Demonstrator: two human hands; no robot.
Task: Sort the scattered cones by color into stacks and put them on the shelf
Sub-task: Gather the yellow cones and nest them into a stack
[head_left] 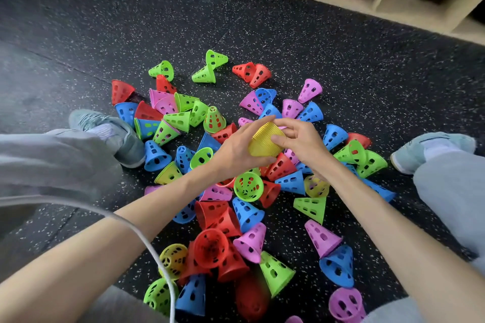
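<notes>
Both hands grip a yellow cone stack (265, 142) above the floor (341, 65). Left hand (236, 151) cups it; right hand (301, 139) pinches it. Its axis lies tilted.

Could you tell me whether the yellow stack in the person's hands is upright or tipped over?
Tipped. The yellow stack lies roughly sideways between the left hand and right hand, held above the pile, not standing on the floor.

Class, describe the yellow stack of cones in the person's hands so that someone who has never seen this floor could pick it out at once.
Start at the heap of coloured cones on the dark speckled floor. Above its middle, the left hand and right hand meet around the yellow stack. It alone is lifted off the floor, and its side shows close ridges of nested rims, not holes.
</notes>
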